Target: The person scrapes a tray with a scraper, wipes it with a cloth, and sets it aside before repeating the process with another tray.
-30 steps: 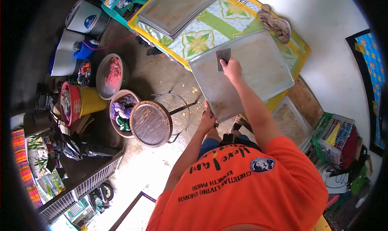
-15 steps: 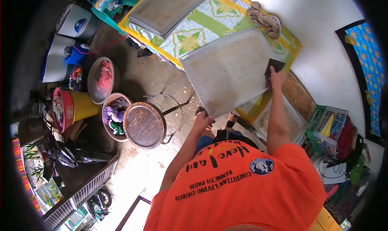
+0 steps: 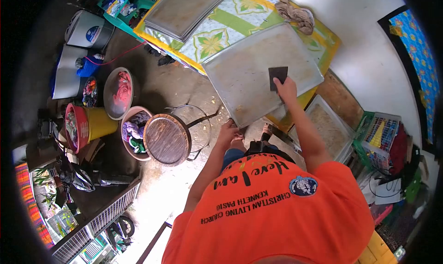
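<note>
A large flat metal tray point(image 3: 258, 65), dull grey with brownish marks, lies tilted across the near side of the table, its near corner sticking out past the edge. My left hand point(image 3: 228, 131) is closed on that corner. On the tray's right half, my right hand point(image 3: 286, 89) grips a dark, flat rectangular pad point(image 3: 278, 78) against the surface; I cannot make out its material. A crumpled brown cloth point(image 3: 295, 15) lies beyond the tray's far edge. Farther left, several similar trays are piled in a stack point(image 3: 184, 10).
The table point(image 3: 214, 42) wears a green, white and yellow cover. Left of me stand a round wooden stool point(image 3: 167, 139), a basin of clothes point(image 3: 135, 134) and a yellow bucket point(image 3: 102, 120). Another tray point(image 3: 325, 121) sits low to the right, near a plastic crate point(image 3: 380, 132).
My right hand has slid the dark pad from the tray's right edge leftward toward its middle. My left hand stays at the near corner. The whole view has shifted slightly.
</note>
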`<control>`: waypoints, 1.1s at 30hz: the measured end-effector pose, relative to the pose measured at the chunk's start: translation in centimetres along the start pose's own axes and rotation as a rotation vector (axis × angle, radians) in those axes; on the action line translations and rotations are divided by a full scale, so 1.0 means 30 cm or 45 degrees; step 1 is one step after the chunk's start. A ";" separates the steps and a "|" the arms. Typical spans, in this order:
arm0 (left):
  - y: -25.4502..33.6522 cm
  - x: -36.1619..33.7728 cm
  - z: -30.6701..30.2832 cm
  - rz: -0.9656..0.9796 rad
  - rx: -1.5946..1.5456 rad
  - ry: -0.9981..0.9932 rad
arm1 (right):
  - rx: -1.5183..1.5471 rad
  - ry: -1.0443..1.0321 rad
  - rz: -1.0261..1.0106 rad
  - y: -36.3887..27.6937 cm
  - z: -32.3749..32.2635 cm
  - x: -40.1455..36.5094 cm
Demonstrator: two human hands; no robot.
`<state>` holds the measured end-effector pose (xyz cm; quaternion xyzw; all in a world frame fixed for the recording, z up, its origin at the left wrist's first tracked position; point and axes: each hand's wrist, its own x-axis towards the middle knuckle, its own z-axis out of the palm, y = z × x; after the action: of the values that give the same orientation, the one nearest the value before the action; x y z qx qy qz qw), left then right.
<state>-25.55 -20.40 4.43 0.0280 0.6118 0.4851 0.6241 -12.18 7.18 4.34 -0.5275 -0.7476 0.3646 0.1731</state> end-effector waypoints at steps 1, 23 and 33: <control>0.000 -0.005 0.000 -0.025 -0.104 -0.031 | -0.035 -0.038 -0.004 -0.025 0.008 -0.054; 0.014 -0.043 -0.039 -0.045 -0.416 -0.133 | -0.073 -0.340 -0.165 -0.353 0.361 -0.140; 0.052 0.052 -0.029 0.060 -0.184 0.123 | 0.097 -0.585 -0.129 -0.257 0.276 -0.213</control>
<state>-27.47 -19.07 4.05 -0.0262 0.6038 0.5433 0.5827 -20.16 -3.03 5.15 -0.3858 -0.7784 0.4938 0.0363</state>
